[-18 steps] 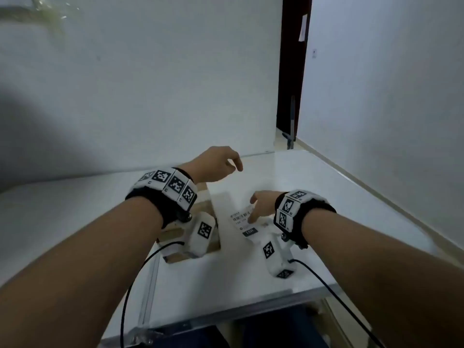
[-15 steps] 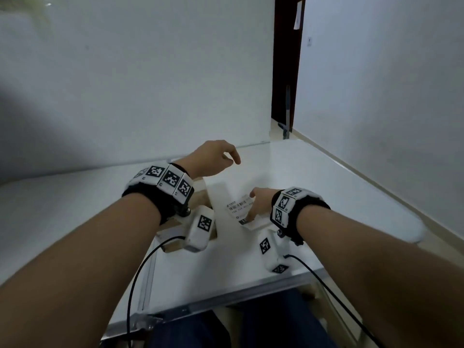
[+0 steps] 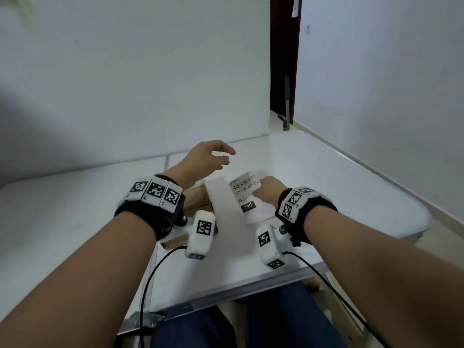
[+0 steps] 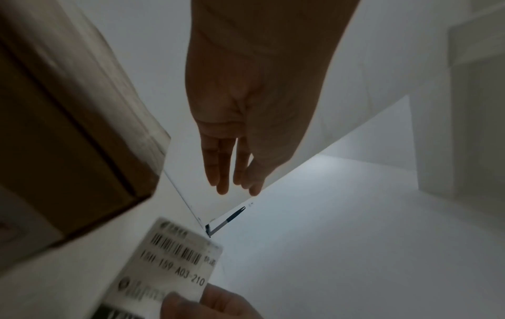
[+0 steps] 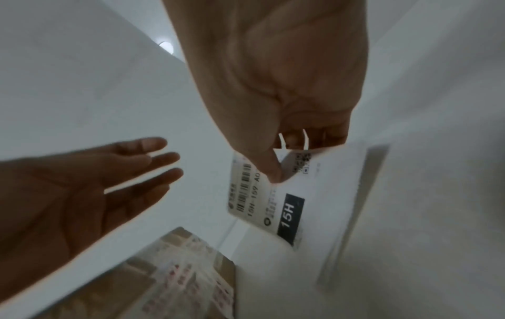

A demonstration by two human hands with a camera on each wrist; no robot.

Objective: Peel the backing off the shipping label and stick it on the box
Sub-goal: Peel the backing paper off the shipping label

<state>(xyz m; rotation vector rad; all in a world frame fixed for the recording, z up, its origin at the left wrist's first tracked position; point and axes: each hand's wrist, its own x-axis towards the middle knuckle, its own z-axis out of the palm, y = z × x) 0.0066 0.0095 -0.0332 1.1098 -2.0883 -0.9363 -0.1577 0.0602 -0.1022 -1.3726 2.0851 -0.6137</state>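
Label pick-up step: right hand (image 3: 270,189) pinching shipping label (image 3: 244,188) mid-frame, left hand (image 3: 206,159) loose and empty; next, peel backing.

**Label lifted beside the box**

On the white table (image 3: 339,177), the right hand (image 3: 270,188) pinches the shipping label (image 3: 244,192), just right of the cardboard box (image 3: 198,197). The left hand (image 3: 206,159) hovers over the box's far end, fingers loosely spread.
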